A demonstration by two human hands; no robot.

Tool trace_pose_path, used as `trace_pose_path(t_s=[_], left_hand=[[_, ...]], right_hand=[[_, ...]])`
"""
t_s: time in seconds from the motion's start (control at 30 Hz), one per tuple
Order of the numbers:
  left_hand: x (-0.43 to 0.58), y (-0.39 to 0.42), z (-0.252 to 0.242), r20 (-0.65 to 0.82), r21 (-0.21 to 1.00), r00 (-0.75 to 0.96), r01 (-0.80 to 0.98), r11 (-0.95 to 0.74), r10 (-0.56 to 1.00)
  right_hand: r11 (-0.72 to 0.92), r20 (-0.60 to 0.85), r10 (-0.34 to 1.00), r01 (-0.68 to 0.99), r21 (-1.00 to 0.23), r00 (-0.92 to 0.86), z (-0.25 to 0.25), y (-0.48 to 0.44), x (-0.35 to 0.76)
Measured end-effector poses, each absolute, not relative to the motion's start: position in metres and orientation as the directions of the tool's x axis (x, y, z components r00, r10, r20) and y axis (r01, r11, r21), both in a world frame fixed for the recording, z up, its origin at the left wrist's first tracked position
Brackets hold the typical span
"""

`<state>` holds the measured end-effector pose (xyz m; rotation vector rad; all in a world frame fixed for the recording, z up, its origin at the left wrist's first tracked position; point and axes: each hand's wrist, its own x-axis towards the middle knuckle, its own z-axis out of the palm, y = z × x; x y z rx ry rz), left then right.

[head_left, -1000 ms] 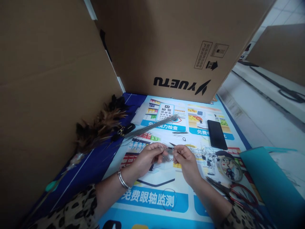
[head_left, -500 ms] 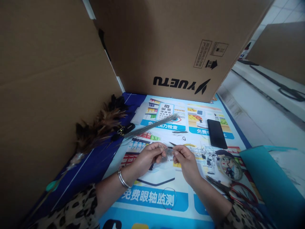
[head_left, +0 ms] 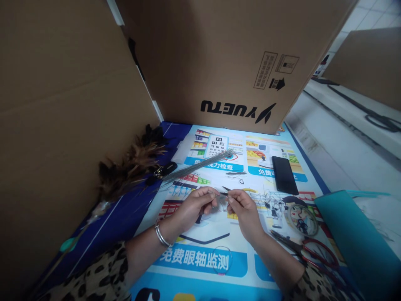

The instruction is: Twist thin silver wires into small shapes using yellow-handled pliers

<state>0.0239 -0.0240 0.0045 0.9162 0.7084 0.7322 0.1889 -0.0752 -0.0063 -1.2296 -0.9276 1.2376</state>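
Note:
My left hand [head_left: 200,205], with a silver bangle on its wrist, pinches a thin wire [head_left: 222,204] between thumb and fingertips. Facing it, my right hand [head_left: 246,211] is closed in a pinch on the same fine wire. The wire seems to curve in a loose loop between the hands; its exact shape is too fine to make out. A dark pointed tool tip [head_left: 225,189] shows just behind the fingertips. Farther back lies a bundle of straight thin wires [head_left: 203,163]. A thin wire ring [head_left: 231,261] rests on the printed mat in front of me.
On the right are a black phone [head_left: 284,175], a round clear dish [head_left: 302,220], red-handled scissors [head_left: 319,253] and a teal folder [head_left: 354,238]. Wire scraps [head_left: 272,205] lie beside my right hand. Cardboard walls [head_left: 175,62] stand behind and left, near a feather duster [head_left: 128,167].

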Motion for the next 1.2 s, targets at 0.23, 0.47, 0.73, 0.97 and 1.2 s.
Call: trace_pose_path(t_s=[0.23, 0.47, 0.73, 0.97, 1.2], left_hand=[[0.0249, -0.0248, 0.0052, -0.229, 0.861, 0.541, -0.276, 0.427, 0.81], [0.0248, -0.024, 0.0053, -0.227, 0.864, 0.54, -0.271, 0.423, 0.81], [0.0246, -0.0238, 0.0039, -0.232, 0.862, 0.548, -0.267, 0.43, 0.804], [0.025, -0.0242, 0.0054, -0.232, 0.865, 0.546, -0.263, 0.428, 0.805], [0.0253, -0.0248, 0.0074, -0.212, 0.872, 0.538, -0.274, 0.407, 0.816]], right_hand=[[-0.053, -0.091, 0.979, -0.205, -0.977, 0.181, -0.0053, -0.0748, 0.1892], [-0.03, -0.086, 0.967, -0.224, -0.974, 0.242, -0.009, -0.0754, 0.1904], [-0.015, -0.076, 0.955, -0.211, -0.977, 0.286, -0.0088, -0.0758, 0.1914], [-0.032, -0.084, 0.961, -0.194, -0.98, 0.265, -0.0091, -0.0768, 0.192], [-0.054, -0.089, 0.97, -0.154, -0.987, 0.228, -0.0091, -0.0764, 0.192]])
